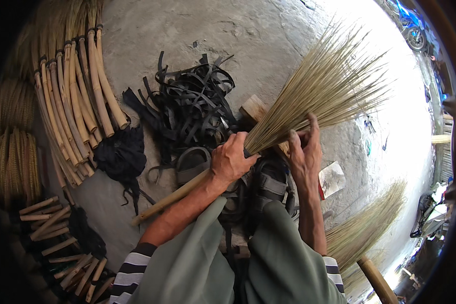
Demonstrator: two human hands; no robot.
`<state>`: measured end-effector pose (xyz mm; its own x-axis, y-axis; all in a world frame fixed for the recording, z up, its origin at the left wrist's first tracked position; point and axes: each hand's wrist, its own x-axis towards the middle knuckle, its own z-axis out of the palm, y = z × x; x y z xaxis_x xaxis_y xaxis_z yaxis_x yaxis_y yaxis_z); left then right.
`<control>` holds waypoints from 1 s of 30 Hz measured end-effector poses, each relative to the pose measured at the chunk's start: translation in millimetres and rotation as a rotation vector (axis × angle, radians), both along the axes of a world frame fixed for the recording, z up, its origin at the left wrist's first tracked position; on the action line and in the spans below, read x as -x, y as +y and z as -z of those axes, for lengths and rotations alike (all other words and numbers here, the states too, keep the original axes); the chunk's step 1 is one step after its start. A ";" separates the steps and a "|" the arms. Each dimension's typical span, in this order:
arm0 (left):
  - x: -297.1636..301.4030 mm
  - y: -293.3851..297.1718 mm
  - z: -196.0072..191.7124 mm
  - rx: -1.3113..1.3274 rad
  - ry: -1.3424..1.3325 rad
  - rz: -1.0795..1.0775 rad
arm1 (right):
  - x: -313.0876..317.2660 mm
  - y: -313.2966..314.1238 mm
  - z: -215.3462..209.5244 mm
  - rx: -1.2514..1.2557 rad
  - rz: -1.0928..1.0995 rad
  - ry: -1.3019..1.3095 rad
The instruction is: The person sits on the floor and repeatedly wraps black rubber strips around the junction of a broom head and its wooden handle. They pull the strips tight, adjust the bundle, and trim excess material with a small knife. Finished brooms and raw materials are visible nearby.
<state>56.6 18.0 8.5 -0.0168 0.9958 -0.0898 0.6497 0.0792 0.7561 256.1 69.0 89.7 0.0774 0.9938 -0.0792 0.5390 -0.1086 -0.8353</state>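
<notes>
A broom point(314, 81) lies slantwise across the view, its straw fanned out to the upper right. Its bamboo handle point(173, 196) runs down to the left beneath my forearm. My left hand point(230, 158) is closed around the broom's neck, where a bit of dark binding shows. My right hand point(305, 157) is open beside the lower edge of the straw, fingers apart and tips close to the strands; whether they touch is hard to tell. Under the straw sits a wooden block point(253, 108). A tangled heap of black strips point(192, 101) lies beyond my left hand.
Several bamboo-handled brooms point(76, 96) lie at the left, near a black cloth point(120, 154). Short sticks point(61, 238) are piled at the lower left. Another straw broom point(370, 228) is at the lower right. My sandalled foot point(271, 185) rests below the broom. A blue motorcycle point(414, 25) stands far right.
</notes>
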 end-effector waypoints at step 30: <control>-1.9 -1.3 3.9 0.053 0.080 -0.006 | -1.4 -3.1 23.8 0.313 0.114 0.451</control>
